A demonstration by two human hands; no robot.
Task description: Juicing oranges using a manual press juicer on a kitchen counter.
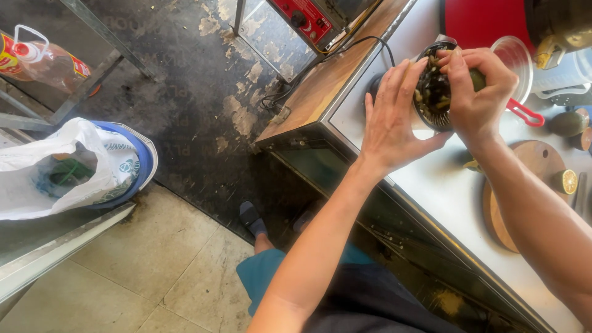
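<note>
My left hand point(390, 120) grips the side of a round dark strainer-like cup point(431, 92), tilted on its side above the white counter point(450, 197). Pale seeds and greenish pulp show inside it. My right hand point(478, 92) curls over the cup's rim, fingers pressing into the contents and holding a green fruit piece. Both hands touch the cup at once.
A round wooden board point(502, 216) carries a cut lime half point(565, 181). A clear jug with a red handle point(524, 92), avocados point(568, 123), a red container point(487, 21) and a black cable point(320, 61) are around. A blue bin with a white bag point(80, 166) stands on the floor at left.
</note>
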